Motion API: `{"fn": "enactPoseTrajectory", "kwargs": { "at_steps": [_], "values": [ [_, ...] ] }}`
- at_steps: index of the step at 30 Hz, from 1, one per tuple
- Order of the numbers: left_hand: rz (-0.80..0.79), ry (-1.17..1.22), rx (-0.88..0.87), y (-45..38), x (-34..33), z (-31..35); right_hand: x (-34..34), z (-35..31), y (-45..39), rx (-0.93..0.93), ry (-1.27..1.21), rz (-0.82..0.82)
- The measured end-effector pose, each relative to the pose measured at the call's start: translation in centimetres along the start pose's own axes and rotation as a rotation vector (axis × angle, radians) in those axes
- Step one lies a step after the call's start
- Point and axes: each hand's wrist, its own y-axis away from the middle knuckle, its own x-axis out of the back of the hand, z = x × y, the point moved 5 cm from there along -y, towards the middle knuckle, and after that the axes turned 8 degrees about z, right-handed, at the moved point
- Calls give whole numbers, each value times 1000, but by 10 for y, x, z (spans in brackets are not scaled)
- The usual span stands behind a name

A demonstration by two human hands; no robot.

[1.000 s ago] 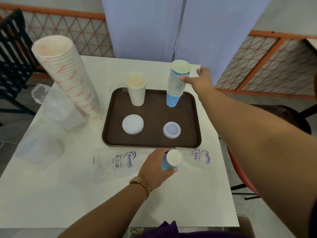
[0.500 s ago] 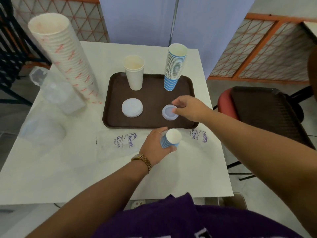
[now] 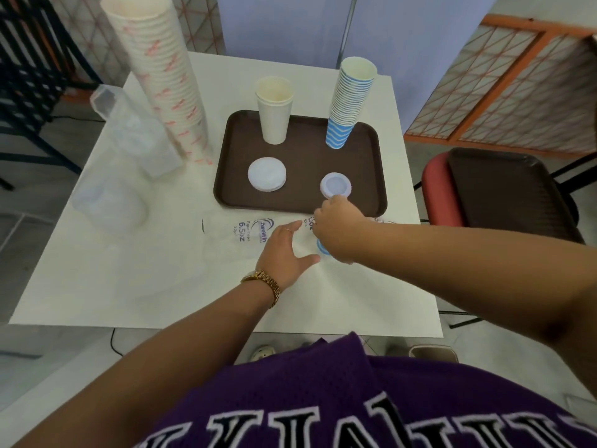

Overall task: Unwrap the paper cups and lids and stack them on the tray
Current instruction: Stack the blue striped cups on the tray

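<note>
A short stack of blue cups (image 3: 322,248) stands on the bench (image 3: 97,286) just below the brown tray (image 3: 300,202) at frame centre, nearly hidden under my right hand (image 3: 339,227), whose fingers curl down around it, while my left hand (image 3: 284,250) lies beside it with fingers spread and holding nothing. On the tray stand the tall blue-striped stack (image 3: 350,101), white cups (image 3: 274,111) and two lid piles (image 3: 267,174); I judge that adding these cups off-centre could topple the tall stack.

"Paper Cups 6.5oz" on clear wrapper (image 3: 248,234)
</note>
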Motion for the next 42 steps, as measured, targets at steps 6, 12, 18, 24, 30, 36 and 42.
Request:
{"fn": "enactPoseTrajectory", "kwargs": {
  "at_steps": [6, 12, 18, 24, 30, 36, 42],
  "values": [
    [11, 2, 26, 8, 5, -13, -26, -15, -24, -121, 161, -211],
    [10, 15, 46, 12, 7, -19, -17, -2, -15, -112, 88, -207],
    [-5, 50, 14, 11, 0, -4, 10, 23, 17, -122, 0, -116],
    [-19, 37, -29, 9, -10, 13, 11, 43, 39, -121, -8, -97],
    [-50, 27, -49, 8, -16, 25, 2, 40, 41, -121, -58, -46],
    [-58, 49, -49, 5, -17, 27, -3, 84, 54, -205, -194, -49],
    [-87, 31, -28, 0, -27, 30, -34, 108, 60, -275, -472, -101]
  ]
}}
